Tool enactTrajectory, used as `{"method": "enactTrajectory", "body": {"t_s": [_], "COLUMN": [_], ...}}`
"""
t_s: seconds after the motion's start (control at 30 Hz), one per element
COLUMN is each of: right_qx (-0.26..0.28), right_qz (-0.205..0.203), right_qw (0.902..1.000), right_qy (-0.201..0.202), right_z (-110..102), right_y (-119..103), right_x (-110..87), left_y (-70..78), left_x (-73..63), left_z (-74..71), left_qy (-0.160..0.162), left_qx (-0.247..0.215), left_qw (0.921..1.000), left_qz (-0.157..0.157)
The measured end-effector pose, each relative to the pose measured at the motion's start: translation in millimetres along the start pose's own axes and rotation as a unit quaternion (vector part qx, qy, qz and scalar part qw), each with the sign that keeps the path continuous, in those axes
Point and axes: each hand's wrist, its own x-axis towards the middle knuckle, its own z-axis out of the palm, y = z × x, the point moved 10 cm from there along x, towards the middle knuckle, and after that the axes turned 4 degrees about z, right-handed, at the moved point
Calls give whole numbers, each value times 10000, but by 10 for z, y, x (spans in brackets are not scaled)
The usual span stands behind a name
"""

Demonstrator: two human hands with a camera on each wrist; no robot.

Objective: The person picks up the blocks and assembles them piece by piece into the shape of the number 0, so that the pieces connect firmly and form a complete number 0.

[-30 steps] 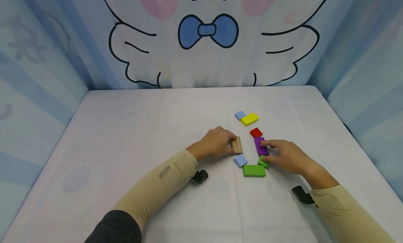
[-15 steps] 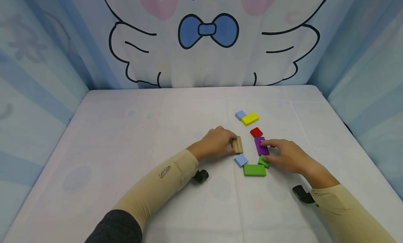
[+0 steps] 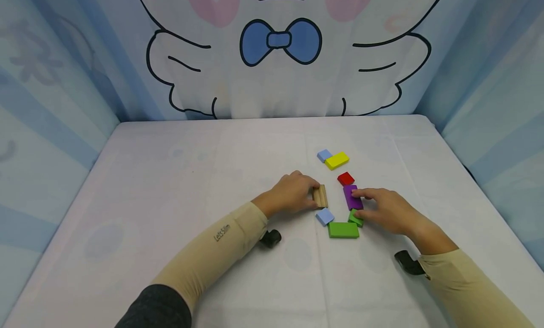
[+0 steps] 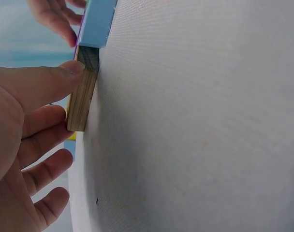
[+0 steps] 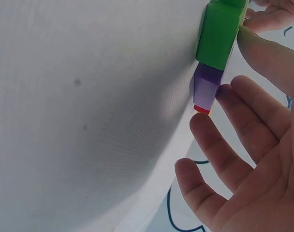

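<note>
My left hand (image 3: 291, 193) pinches a plain wooden block (image 3: 323, 196) lying on the table, thumb at its near end and fingers at its far end. Just nearer lies a light blue block (image 3: 325, 217), close to the wooden one. My right hand (image 3: 388, 209) has its fingers extended. Its index finger touches the purple block (image 3: 352, 197), and the thumb touches the small green block (image 3: 355, 217). A longer green block (image 3: 343, 230) adjoins these in front, while a red block (image 3: 346, 179) sits beyond the purple one. Together they form a curved row.
Farther back, a yellow block (image 3: 337, 161) lies against a second light blue block (image 3: 324, 155). White cloth covers the table (image 3: 161, 186). Behind it hangs a curtain (image 3: 280, 87) with a cartoon print, and blue curtains (image 3: 497, 106) flank both sides.
</note>
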Motion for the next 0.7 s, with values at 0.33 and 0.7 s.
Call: {"method": "enactTrajectory", "body": {"t_s": [0.33,0.7], "right_qx": [9,-29], "right_qz": [-45,-61], "right_qw": [10000,10000], "right_qy": [22,38], "right_z": [-12,-6], "right_y": [-12,-3], "right_x": [-2,-5], "left_y": [-4,4], "left_x": [5,5], "left_z": [-4,-6], "left_qy": [19,35], "left_qx": [-35,5], "left_qw": [10000,10000], "left_qz": [-15,13]}}
